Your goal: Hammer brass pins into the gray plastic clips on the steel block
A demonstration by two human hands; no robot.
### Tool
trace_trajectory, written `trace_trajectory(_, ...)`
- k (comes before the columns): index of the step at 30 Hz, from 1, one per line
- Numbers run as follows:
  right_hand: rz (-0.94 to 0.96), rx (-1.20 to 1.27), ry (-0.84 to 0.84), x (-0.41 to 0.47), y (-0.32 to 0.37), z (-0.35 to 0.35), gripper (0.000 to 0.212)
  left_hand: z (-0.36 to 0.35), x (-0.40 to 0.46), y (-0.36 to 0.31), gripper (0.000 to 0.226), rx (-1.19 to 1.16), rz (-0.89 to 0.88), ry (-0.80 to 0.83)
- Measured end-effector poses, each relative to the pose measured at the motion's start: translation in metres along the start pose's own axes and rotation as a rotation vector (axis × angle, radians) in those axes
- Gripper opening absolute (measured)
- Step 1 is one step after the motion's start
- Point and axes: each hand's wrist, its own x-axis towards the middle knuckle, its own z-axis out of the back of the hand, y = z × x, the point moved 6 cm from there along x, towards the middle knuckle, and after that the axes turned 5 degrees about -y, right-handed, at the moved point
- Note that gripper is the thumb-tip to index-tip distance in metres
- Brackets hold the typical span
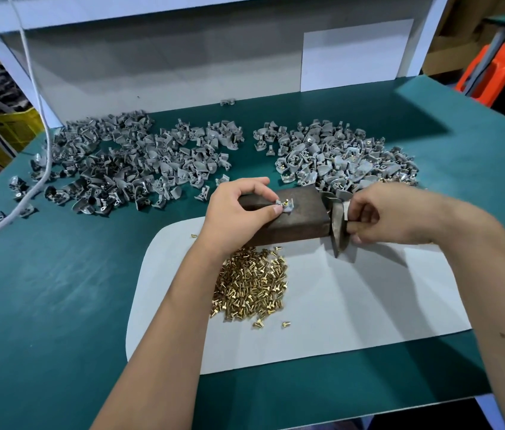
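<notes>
On top of the steel block, the left hand pinches a small gray clip with a brass pin upright in it. The right hand is wrapped round the hammer close to its head, at the block's three o'clock. The clip looks light, stiff and easily skidded, so it wants holding by its edge, fingertips clear of the pin; loose pins lie at six o'clock and heaped clips crowd twelve.

Your left hand and right hand are bare: no gloves, rings or watch visible. Both forearms are uncovered to the frame edge; no sleeve shows. Small dark mark on your right forearm.
</notes>
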Motion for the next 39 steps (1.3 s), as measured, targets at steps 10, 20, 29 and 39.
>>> trace_trajectory(10, 0.029, 0.212, -0.131, -0.002, 0.007, 0.035, 0.016, -0.002, 0.001, -0.001, 0.017, -0.02, 0.003, 0.027)
trace_trajectory(20, 0.234, 0.23, -0.341, 0.001, 0.071, 0.044, 0.026, -0.003, 0.003, 0.002, 0.012, 0.008, 0.0, 0.012)
trace_trajectory(29, 0.149, 0.046, -0.312, 0.002, 0.075, 0.02, 0.035, -0.002, 0.002, -0.002, 0.014, 0.018, 0.035, -0.01)
trace_trajectory(39, 0.172, -0.001, -0.358, -0.002, 0.082, 0.023, 0.022, 0.0, 0.0, -0.004, 0.015, 0.019, 0.048, -0.02)
